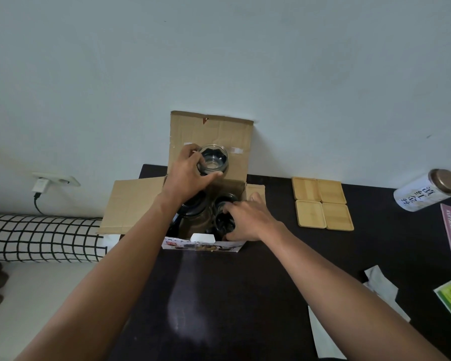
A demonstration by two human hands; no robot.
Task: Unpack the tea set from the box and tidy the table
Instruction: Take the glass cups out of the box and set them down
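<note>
A glass cup is held in the left hand, fingers wrapped around its side, above the open box toward 12 o'clock, mouth tilted toward the camera. The right hand is reached into the box at 3 o'clock, fingers curled around a dark cup still inside. Both forearms are extended forward over the table.

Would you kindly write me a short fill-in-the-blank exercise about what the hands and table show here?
1. The left hand holds a ____ cup above the cardboard box.
2. The right hand reaches ____ the box.
3. ____ wooden coasters lie in a square on the dark table.
4. The white tin lies on its ____.

Missing words: glass; into; Four; side
</note>
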